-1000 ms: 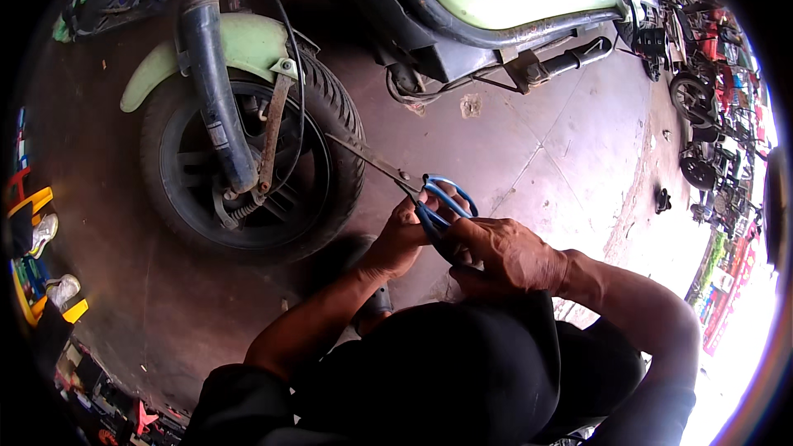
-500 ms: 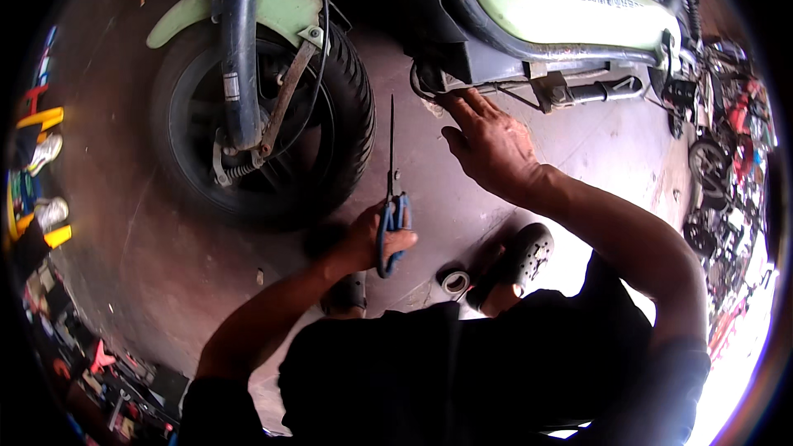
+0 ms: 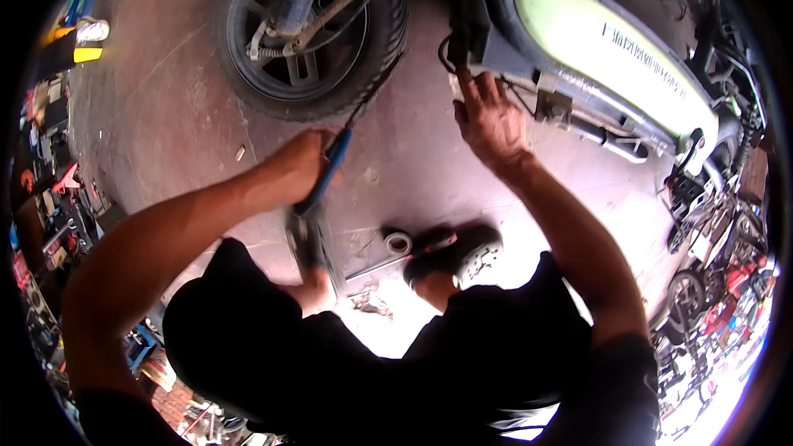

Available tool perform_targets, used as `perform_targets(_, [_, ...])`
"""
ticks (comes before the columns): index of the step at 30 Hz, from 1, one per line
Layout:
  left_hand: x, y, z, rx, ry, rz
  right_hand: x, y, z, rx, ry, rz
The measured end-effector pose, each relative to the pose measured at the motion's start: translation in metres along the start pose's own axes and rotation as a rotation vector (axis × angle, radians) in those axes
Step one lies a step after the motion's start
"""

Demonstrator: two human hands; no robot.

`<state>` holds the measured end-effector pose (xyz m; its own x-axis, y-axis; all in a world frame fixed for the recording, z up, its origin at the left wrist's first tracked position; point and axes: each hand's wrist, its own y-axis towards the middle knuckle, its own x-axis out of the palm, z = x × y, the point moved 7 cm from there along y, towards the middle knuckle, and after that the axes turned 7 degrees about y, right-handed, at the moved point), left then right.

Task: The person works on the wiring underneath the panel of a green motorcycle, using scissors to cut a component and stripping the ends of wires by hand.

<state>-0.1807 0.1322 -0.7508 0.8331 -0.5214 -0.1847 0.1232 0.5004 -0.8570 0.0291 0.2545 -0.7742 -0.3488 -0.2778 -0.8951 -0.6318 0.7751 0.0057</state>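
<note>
My left hand [image 3: 299, 167] is closed around blue-handled scissors [image 3: 335, 157], with their dark blades slanting up toward the tyre of the front wheel [image 3: 388, 41]. Motion blurs the blades, so whether they touch the rubber I cannot tell. My right hand [image 3: 494, 124] reaches up with fingers stretched out, fingertips at the lower front edge of a scooter's pale green and black body [image 3: 578, 25]. A dark cable loop [image 3: 443, 54] hangs just left of those fingertips. Nothing shows in that palm.
Between my feet lie a tape roll [image 3: 398, 243] and a thin rod with a red end [image 3: 435, 243]. Tools and parts crowd the floor at left. Motorcycle parts [image 3: 686, 297] are piled at right. Another person's white shoes [image 3: 92, 30] show at upper left.
My left hand has moved left and forward toward the wheel, and the scissors have gone from upright to slanted. My right hand stays at the body's lower edge. The whole view has shifted.
</note>
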Motion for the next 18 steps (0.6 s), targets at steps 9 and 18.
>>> perform_targets(9, [0.119,0.115,-0.044,0.270,-0.428,0.404,0.008,0.018,0.001,-0.068,-0.159,0.012])
perform_targets(18, [0.196,0.105,-0.019,0.114,-0.610,0.539,0.012,0.027,0.002,0.171,0.371,-0.194])
